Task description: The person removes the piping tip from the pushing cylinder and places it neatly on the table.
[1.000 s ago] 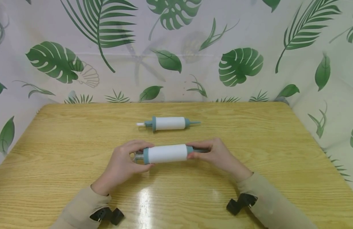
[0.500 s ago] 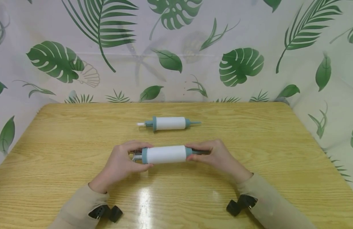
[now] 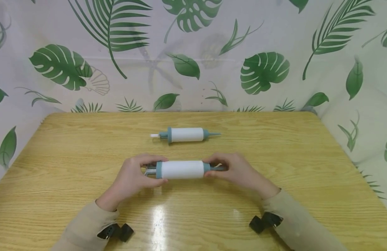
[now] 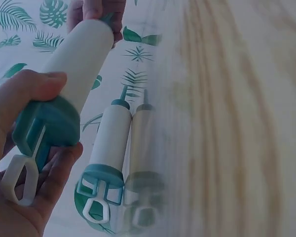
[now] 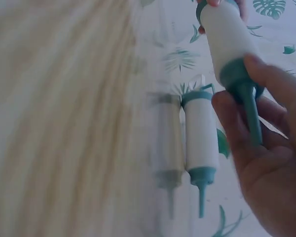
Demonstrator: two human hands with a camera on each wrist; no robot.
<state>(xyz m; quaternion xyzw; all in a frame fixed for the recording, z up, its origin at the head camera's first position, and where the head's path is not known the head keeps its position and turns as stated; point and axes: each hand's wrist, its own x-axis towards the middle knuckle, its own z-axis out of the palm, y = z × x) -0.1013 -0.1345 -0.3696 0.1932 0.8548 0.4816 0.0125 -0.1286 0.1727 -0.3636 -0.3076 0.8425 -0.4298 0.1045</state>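
Observation:
A balloon pump (image 3: 182, 169) with a white barrel, teal end caps and a pale loop handle lies level between the two hands above the table. The left hand (image 3: 135, 174) holds its handle end, thumb and fingers on the teal collar (image 4: 54, 121). At the other end the right hand (image 3: 232, 170) grips the teal nozzle cap (image 5: 237, 74) between thumb and fingers, with the thin nozzle (image 5: 251, 116) running toward the palm. Behind it a second, similar pump (image 3: 187, 135) lies on the table, nozzle to the right, touched by neither hand.
The wooden table (image 3: 86, 150) reaches back to a white curtain (image 3: 218, 90) printed with green leaves. Its glossy surface mirrors the second pump in both wrist views. A black wrist camera (image 3: 125, 232) sits on the left sleeve, another camera (image 3: 257, 224) on the right.
The held pump has levelled a little as its right end dropped slightly. The right hand's fingers have shifted and bent more at the nozzle cap. The second pump has not moved.

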